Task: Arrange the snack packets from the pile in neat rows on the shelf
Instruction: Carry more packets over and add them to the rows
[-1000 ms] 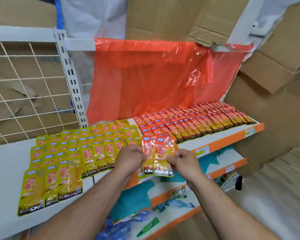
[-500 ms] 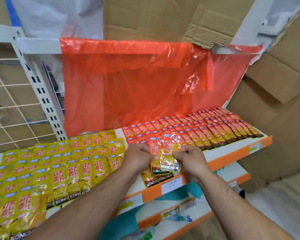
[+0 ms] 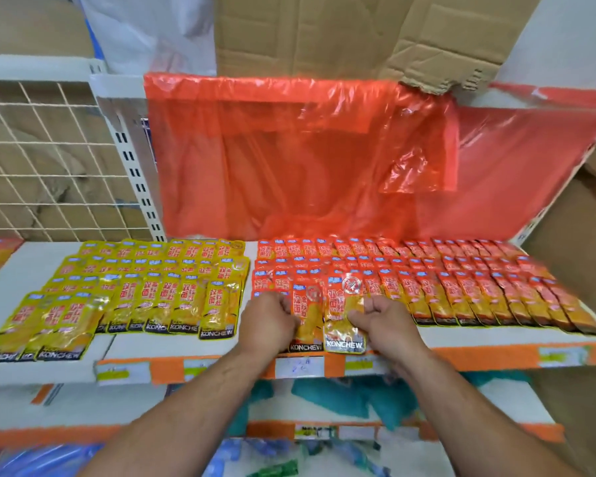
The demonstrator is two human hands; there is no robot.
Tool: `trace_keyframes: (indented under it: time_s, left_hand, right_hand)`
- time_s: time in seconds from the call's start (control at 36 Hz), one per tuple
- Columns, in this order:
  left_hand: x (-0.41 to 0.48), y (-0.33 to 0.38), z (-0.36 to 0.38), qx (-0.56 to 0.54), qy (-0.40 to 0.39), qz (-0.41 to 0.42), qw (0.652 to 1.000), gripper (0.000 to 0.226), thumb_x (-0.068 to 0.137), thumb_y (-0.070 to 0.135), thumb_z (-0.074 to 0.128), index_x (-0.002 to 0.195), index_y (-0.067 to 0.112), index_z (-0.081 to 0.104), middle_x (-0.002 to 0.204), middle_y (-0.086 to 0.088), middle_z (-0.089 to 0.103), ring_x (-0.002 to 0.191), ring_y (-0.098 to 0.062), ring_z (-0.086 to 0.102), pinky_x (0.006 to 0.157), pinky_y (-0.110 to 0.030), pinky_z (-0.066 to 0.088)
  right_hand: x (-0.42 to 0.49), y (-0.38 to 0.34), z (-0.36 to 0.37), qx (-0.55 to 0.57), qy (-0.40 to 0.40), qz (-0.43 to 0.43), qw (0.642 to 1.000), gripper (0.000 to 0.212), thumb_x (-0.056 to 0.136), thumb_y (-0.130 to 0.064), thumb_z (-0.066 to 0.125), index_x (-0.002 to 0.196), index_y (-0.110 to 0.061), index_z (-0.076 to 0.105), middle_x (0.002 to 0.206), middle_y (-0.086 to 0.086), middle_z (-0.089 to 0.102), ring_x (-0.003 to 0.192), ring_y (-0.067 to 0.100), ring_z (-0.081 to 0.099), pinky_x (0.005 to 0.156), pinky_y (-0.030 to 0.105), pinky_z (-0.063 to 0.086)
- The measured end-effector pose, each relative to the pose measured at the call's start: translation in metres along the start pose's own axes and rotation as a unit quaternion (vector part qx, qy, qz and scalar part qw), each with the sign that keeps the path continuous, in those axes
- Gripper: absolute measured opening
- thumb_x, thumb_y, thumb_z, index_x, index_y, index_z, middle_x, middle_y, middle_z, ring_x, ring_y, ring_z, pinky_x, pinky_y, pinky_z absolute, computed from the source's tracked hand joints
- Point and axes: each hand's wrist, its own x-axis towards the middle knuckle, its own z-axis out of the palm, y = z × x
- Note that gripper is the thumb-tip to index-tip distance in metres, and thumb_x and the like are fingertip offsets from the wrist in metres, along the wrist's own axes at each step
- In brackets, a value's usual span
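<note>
Orange edging (image 3: 479,356) is fronting the shelf (image 3: 172,347), and just above it the left grip (image 3: 269,320) is curling its fingers on the left edge of a red packet (image 3: 305,316). The right grip (image 3: 383,321) is pinching the right side of a second red packet (image 3: 343,333), which is overlapping the first. Both packets are lying between the two grips at the shelf's front. Beyond, red rows (image 3: 461,284) are filling the right side, yellow rows (image 3: 145,287) the left, a red plastic sheet (image 3: 289,160) hanging behind.

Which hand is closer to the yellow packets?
Left. The left hand is just right of the yellow packets; the right hand is farther right, pinching a red packet.
</note>
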Motion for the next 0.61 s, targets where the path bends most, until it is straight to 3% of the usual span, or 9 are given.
trace_keyframes:
  time_s: [0.19,0.39,0.47,0.56,0.61]
  left_hand:
    - [-0.007,0.01,0.009,0.063,0.033,-0.02,0.997,0.019,0.075,0.023,0.076,0.071,0.02,0.058,0.085,-0.004,0.071,0.085,-0.025,0.066,0.067,-0.026,0.045]
    - [-0.008,0.015,0.014,0.076,0.03,-0.038,0.996,0.024,0.076,0.024,0.077,0.068,0.022,0.055,0.082,-0.002,0.068,0.076,-0.02,0.06,0.064,-0.025,0.04]
    - [-0.007,0.016,0.015,0.092,0.029,-0.032,0.995,0.021,0.075,0.023,0.075,0.069,0.02,0.055,0.081,-0.002,0.068,0.08,-0.025,0.064,0.063,-0.027,0.042]
    - [-0.005,0.015,0.016,0.105,0.021,-0.025,0.994,0.017,0.071,0.025,0.074,0.079,0.018,0.06,0.086,-0.004,0.069,0.083,-0.026,0.065,0.065,-0.029,0.047]
    - [-0.004,0.011,0.016,0.107,0.015,-0.019,0.994,0.02,0.072,0.027,0.074,0.082,0.019,0.059,0.087,-0.004,0.069,0.083,-0.025,0.064,0.064,-0.028,0.045]
  right_hand:
    - [-0.005,0.009,-0.014,0.01,-0.04,0.0,0.999,0.036,0.087,-0.018,0.074,0.065,-0.017,0.045,0.065,0.009,0.037,0.056,0.017,0.036,0.058,0.027,0.034]
    - [-0.005,0.015,-0.024,0.017,-0.052,0.011,0.998,0.045,0.089,-0.017,0.072,0.061,-0.02,0.037,0.057,0.0,0.029,0.052,0.016,0.03,0.058,0.029,0.03]
    - [-0.005,0.015,-0.027,0.021,-0.049,0.017,0.998,0.044,0.089,-0.017,0.072,0.062,-0.017,0.038,0.06,0.004,0.03,0.056,0.018,0.032,0.059,0.03,0.031]
    - [-0.006,0.01,-0.025,0.012,-0.042,0.018,0.999,0.029,0.089,-0.02,0.073,0.081,0.003,0.056,0.078,0.028,0.05,0.069,0.034,0.054,0.066,0.039,0.047]
    - [-0.004,0.008,-0.023,0.016,-0.032,0.026,0.999,0.049,0.089,-0.021,0.073,0.11,0.019,0.053,0.103,0.039,0.056,0.092,0.048,0.062,0.081,0.049,0.052]
